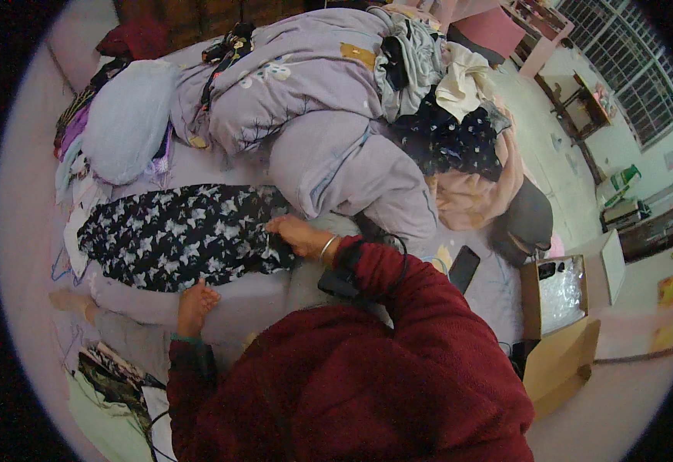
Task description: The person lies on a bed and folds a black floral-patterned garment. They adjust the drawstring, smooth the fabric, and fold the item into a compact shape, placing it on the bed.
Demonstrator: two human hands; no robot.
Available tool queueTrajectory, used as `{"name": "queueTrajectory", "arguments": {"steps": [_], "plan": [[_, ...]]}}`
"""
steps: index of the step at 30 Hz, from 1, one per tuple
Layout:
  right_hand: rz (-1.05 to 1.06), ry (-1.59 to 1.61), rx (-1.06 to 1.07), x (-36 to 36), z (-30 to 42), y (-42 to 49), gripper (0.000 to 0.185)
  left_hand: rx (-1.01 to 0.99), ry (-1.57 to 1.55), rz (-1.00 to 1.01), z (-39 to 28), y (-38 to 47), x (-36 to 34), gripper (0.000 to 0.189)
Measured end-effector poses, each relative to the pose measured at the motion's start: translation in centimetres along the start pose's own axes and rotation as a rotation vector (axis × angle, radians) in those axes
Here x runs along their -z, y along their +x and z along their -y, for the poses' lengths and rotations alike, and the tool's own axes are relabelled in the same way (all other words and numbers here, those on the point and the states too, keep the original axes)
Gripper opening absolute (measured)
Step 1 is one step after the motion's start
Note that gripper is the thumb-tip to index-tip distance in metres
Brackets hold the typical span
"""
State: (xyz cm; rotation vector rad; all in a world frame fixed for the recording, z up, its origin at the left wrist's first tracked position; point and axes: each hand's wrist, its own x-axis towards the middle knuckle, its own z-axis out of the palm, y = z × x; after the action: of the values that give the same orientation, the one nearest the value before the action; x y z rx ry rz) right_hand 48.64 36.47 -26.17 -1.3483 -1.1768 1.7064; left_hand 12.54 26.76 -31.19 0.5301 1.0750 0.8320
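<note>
A black cloth with a pale butterfly-like print (175,237) lies stretched lengthwise across the bed before me, its layers lying flat. My right hand (305,237), with a bangle at the wrist, pinches the cloth near its right end. At the near edge of the same cloth is my left hand (197,303), its fingers curled and their tips touching the fabric; whether they grip it is not clear. Beyond the cloth a lilac quilt (336,156) is heaped up. A pale blue pillow (131,121) lies past the cloth's left end.
Piled clothes lie at the far right, among them a dark printed garment (446,138) and a cream cloth (463,78). A phone (464,269) rests right of my right arm, near an open cardboard box (562,346). Folded clothes (105,404) lie at the near left.
</note>
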Motion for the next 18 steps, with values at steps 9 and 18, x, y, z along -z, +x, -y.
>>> {"name": "queueTrajectory", "arguments": {"steps": [9,18], "plan": [[0.502,0.258,-0.269,-1.4,4.2,-3.5,0.051,-0.172,0.355,0.098,-5.2,-4.3,-17.6,0.049],[0.66,-0.05,-0.077,-2.3,6.8,-6.1,0.072,-0.219,0.456,-0.014,-4.9,-4.3,-17.8,0.022]]}}
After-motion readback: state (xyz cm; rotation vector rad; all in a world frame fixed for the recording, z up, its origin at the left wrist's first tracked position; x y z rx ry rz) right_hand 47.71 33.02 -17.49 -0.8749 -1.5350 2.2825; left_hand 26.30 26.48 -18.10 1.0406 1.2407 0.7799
